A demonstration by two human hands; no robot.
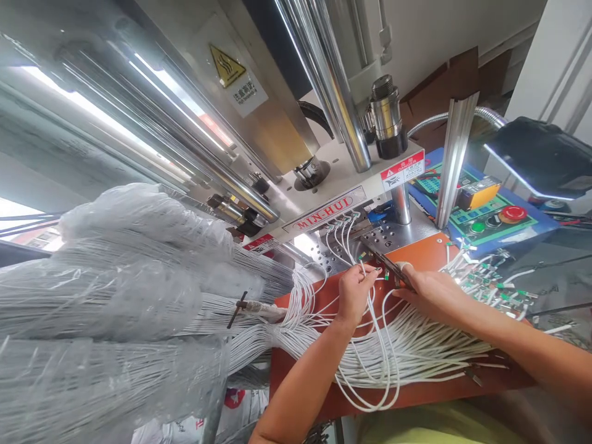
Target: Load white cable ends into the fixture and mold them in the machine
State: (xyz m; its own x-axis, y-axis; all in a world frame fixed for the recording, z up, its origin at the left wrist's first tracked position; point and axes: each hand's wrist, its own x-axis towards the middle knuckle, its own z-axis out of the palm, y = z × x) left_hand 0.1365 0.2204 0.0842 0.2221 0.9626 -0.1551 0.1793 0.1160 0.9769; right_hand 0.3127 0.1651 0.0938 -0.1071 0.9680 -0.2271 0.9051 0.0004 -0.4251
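Note:
My left hand [355, 293] is closed in a pinch on a white cable [363, 268], whose loop hangs below the fingers. My right hand [430, 293] grips a long, dark, tweezers-like metal tool [391, 266] pointing up and left. Close to the fingertips sits a small green connector board [386, 277]. Beneath both hands a thick bundle of white cables [416, 345] lies across the reddish-brown work surface [333, 404]. Several cable ends with connectors [343, 221] sit in the press, under its white plate marked MIN-HUI [324, 213].
Plastic-wrapped cable bundles [115, 277] fill the left side. At right, green-tipped connectors [499, 287] lie piled near the control panel [499, 222] with its red button [513, 214]. A metal post [456, 160] and a dark lamp [541, 157] stand behind. Steel press columns [342, 123] rise ahead.

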